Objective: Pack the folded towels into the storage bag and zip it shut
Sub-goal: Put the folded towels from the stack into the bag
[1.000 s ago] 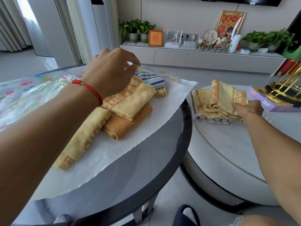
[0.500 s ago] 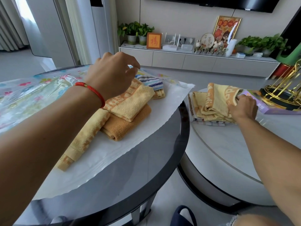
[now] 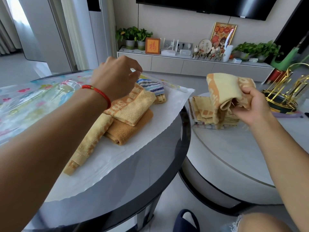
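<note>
A clear printed storage bag (image 3: pixel 30 101) lies on the dark round table, its white lower sheet (image 3: pixel 117 158) spread toward me. Several folded towels lie inside on that sheet: a yellow one (image 3: pixel 132 106) on an orange one (image 3: pixel 128 129), a long yellow one (image 3: pixel 90 143), and a striped one (image 3: pixel 151 86) at the back. My left hand (image 3: pixel 117 79) pinches the bag's clear upper edge and holds it up above the towels. My right hand (image 3: pixel 250 104) grips a folded yellow towel (image 3: pixel 224 91), lifted above the towel stack (image 3: pixel 207 114) on the white table.
The white round table (image 3: pixel 234 156) stands lower, right of the dark table (image 3: pixel 142 186). A gold wire rack (image 3: pixel 291 91) and a purple box (image 3: pixel 287 114) sit at its far right. A TV cabinet with plants and frames (image 3: pixel 184 59) lines the back wall. A dark slipper (image 3: pixel 185 220) shows below.
My right hand has closed on the top yellow towel and lifted it off the stack. My left hand keeps the bag's edge raised in nearly the same place.
</note>
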The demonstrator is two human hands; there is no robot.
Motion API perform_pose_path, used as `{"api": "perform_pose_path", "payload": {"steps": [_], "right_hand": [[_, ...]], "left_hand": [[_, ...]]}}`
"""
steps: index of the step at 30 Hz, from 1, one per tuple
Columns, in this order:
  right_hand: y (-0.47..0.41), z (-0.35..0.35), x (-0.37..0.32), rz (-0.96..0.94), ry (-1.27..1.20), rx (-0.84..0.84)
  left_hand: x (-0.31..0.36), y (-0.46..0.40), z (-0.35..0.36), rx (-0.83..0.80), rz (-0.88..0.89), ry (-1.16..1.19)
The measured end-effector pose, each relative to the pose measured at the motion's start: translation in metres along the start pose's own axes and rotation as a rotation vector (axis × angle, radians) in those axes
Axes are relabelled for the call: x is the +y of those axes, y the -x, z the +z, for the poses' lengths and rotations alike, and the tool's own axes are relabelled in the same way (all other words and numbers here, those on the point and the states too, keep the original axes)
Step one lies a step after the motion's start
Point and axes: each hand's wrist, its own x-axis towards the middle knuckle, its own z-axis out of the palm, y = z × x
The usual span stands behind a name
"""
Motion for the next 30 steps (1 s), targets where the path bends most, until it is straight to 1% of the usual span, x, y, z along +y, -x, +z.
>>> {"api": "perform_pose_path", "payload": {"steps": [4,8,10,13,14,15,16,18,21,23,26,28,30], "right_hand": [[0.051,0.014,0.013,0.038,0.045,-0.117],[0.095,0.036,0.057,0.098,-0.052,-0.206],[0.115,0.045,0.092,0.190,-0.063,-0.268],[0.138,0.054,0.144,0.430,0.054,-0.297],[0.142,0.056,0.155,0.481,0.173,-0.278],[0.144,0.057,0.162,0.478,0.360,-0.257],[0.145,0.057,0.166,0.432,0.589,-0.233],[0.148,0.056,0.165,0.271,1.010,-0.183],[0.150,0.061,0.158,0.033,1.465,-0.169],[0.146,0.064,0.161,-0.032,1.725,-0.124],[0.142,0.068,0.170,-0.009,1.892,-0.126],[0.139,0.072,0.172,0.076,1.911,-0.154],[0.137,0.079,0.173,0.142,1.864,-0.190]], "left_hand": [[0.002,-0.001,-0.008,-0.013,-0.025,0.041],[0.001,-0.001,-0.015,-0.016,-0.044,0.051],[0.000,0.001,-0.017,-0.026,-0.059,0.057],[0.000,0.003,-0.020,-0.013,-0.078,0.059],[0.000,0.003,-0.020,-0.007,-0.079,0.054],[0.000,0.004,-0.021,-0.005,-0.076,0.051],[0.001,0.004,-0.020,-0.009,-0.071,0.052],[0.001,0.004,-0.020,-0.019,-0.065,0.053],[0.001,0.004,-0.021,-0.029,-0.073,0.056],[0.001,0.005,-0.022,-0.031,-0.071,0.060],[0.000,0.008,-0.024,-0.070,-0.036,0.043],[0.000,0.011,-0.027,-0.161,0.010,0.005],[-0.004,0.013,-0.034,-0.233,-0.008,-0.080]]}}
